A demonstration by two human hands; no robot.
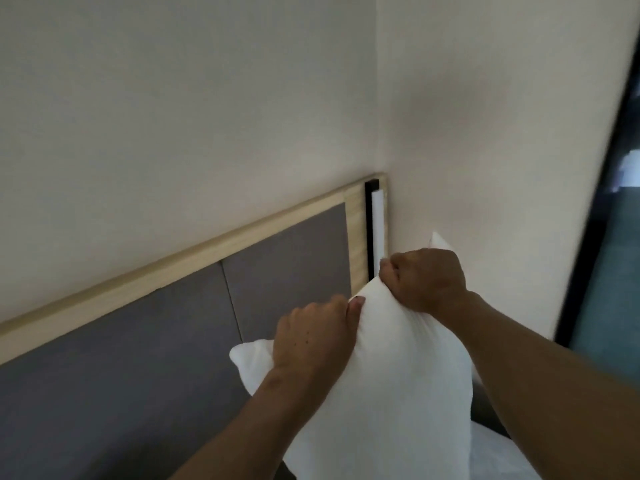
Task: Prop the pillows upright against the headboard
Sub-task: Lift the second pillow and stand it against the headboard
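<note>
A white pillow (pixel 391 375) stands upright in front of the grey padded headboard (pixel 145 358), near its right end. My left hand (pixel 311 337) pinches the pillow's top edge on the left side. My right hand (pixel 427 280) grips the same top edge further right, fist closed on the fabric. One pillow corner pokes up behind my right hand, another sticks out to the left below my left hand. The pillow's bottom is out of frame.
The headboard has a light wooden frame (pixel 194 252) and a vertical black-and-white strip light (pixel 375 226) at its right end. A cream wall corner sits right behind it. A dark-framed window (pixel 609 209) is at the far right. White bedding (pixel 498 455) lies below.
</note>
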